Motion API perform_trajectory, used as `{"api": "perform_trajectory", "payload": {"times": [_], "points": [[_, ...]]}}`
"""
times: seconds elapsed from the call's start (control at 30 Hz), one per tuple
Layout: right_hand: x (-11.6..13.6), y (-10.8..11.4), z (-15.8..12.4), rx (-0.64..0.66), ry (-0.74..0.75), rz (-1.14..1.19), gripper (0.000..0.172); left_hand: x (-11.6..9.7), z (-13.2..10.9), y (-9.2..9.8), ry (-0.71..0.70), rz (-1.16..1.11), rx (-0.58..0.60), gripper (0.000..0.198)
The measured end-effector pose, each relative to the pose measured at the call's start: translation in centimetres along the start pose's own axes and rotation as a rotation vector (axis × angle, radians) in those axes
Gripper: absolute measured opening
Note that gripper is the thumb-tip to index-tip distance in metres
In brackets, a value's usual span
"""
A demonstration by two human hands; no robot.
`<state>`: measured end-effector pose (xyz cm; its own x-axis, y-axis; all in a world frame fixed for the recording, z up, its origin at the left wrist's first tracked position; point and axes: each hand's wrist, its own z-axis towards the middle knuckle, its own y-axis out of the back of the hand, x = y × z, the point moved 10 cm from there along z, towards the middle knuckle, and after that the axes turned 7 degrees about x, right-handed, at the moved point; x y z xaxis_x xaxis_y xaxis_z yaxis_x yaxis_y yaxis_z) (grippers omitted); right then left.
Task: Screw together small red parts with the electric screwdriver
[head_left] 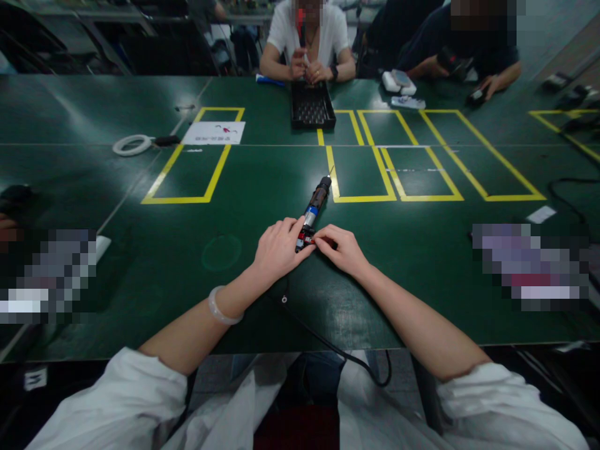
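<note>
An electric screwdriver (319,197) lies on the green table in front of me, its thin bit pointing away and slightly right. It has a black front, a blue band and a silver section. My left hand (280,249) is closed around its rear part, covering some of the body. With fingertips pinched together, my right hand (344,247) is at a small red part (310,239) by the screwdriver's rear end. Whether that part belongs to the tool I cannot tell. A black cord (328,343) runs from below my hands over the table's near edge.
Yellow tape outlines (365,199) mark the green table (164,262). Across it, a person handles something above a black tray (313,119); another sits further right. A paper sheet (214,132) and a white cable coil (132,145) lie left. Blurred items (529,262) lie on both sides.
</note>
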<state>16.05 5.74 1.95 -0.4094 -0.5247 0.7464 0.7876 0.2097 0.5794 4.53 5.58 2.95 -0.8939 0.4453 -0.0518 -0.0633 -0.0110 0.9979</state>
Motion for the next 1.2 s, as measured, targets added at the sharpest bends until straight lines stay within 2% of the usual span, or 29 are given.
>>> {"api": "perform_trajectory", "payload": {"times": [0.4,0.5,0.6,0.73,1.03,1.2], "points": [[-1.9,-0.4,0.0,0.018,-0.121,0.235,0.013,0.4,0.4,-0.1,0.021,0.048,0.029,0.064],[-2.4,-0.6,-0.2,0.054,-0.148,0.243,0.014,1.3,0.4,0.0,0.024,0.066,0.05,0.066],[-2.4,-0.7,-0.2,0.087,-0.154,0.23,0.015,3.4,0.3,0.1,0.069,0.08,0.08,0.066],[-2.1,-0.7,-0.2,0.101,-0.137,0.216,0.014,8.2,-0.1,0.4,0.174,0.082,0.098,0.068],[-1.9,-0.8,-0.2,0.119,-0.125,0.187,0.014,23.9,-1.8,1.2,0.478,0.027,0.131,0.077],[-2.1,-1.1,-0.2,0.132,-0.133,0.191,0.014,31.1,-3.1,1.4,0.624,-0.012,0.147,0.076]]}}
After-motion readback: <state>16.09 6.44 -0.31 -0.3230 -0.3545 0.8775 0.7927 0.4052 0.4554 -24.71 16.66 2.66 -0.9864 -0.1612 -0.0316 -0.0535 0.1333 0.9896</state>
